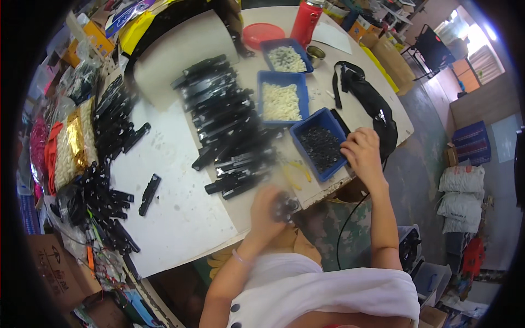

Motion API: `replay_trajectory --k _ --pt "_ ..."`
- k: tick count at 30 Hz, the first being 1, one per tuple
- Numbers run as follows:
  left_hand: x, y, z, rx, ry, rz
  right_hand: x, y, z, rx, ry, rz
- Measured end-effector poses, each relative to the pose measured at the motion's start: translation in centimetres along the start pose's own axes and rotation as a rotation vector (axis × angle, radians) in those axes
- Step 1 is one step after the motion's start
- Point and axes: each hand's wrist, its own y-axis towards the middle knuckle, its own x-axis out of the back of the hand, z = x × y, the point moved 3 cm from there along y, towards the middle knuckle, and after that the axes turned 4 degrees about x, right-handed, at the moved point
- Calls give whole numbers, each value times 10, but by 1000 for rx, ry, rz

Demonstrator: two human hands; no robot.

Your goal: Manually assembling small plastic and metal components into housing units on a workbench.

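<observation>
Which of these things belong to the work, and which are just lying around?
Likely part of the job:
dark part, blurred, in the left hand
blue tray of small black parts, right hand at its edge
long black pieces in a row
yellow-handled tool

Seemingly just lying about:
red bottle
round red lid
black bag

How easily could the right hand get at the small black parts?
Yes, seemingly easily: the right hand is at the edge of their blue tray, and nothing covers the small black parts.
</observation>
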Motion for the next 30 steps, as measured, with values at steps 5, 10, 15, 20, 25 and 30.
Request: replay_trajectory --k 5,10,15,20,25,30 --pt "1 1 0 -32 -6 -16 -7 0 -1 25 -79 65" --pt "-1 0 3 -35 -8 -20 -4 1 -1 14 -86 62" --pt "-1 1 1 -52 1 -26 -8 1 -1 23 -103 109" --pt "-1 2 -1 -57 0 -36 -8 3 3 40 -111 94" --pt "-1 4 -5 -39 -2 -30 -12 3 2 64 -122 145" --pt "-1 5 -5 -34 -10 -44 -12 6 1 72 -135 172"
